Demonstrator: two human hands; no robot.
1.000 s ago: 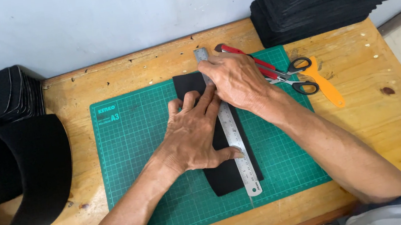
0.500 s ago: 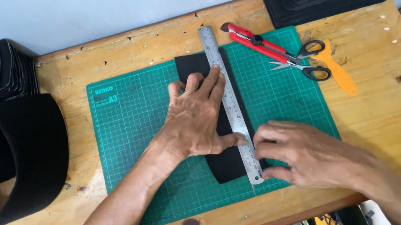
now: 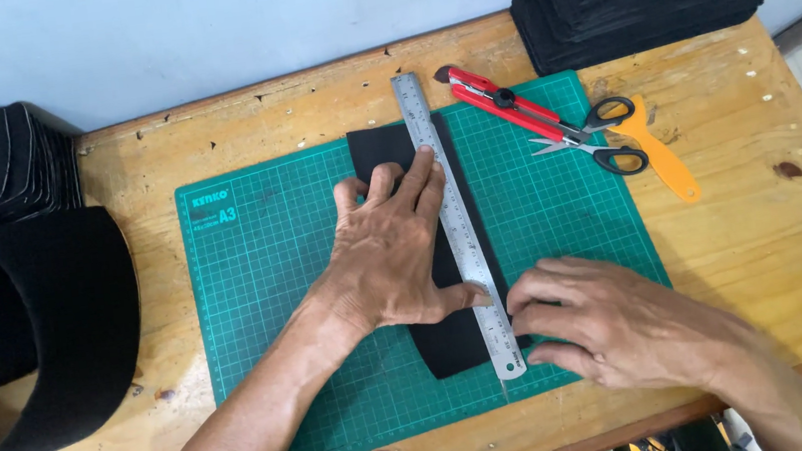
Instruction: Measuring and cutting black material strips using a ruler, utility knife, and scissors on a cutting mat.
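Left hand (image 3: 390,257) flat on black strip (image 3: 449,336), right hand (image 3: 614,327) beside ruler (image 3: 456,219)

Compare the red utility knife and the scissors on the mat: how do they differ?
The red utility knife is one straight red bar; the scissors have black looped handles and bare metal blades. The knife lies nearer the wall, the scissors nearer the orange tool. Both lie untouched at the green cutting mat's far right corner.

Both hands, the left hand (image 3: 390,257) and the right hand (image 3: 614,327), are bare, with no gloves, rings or watch showing. The forearms are bare too, no sleeves reaching into view. Veins and knuckles stand out on the backs; fingernails are short.
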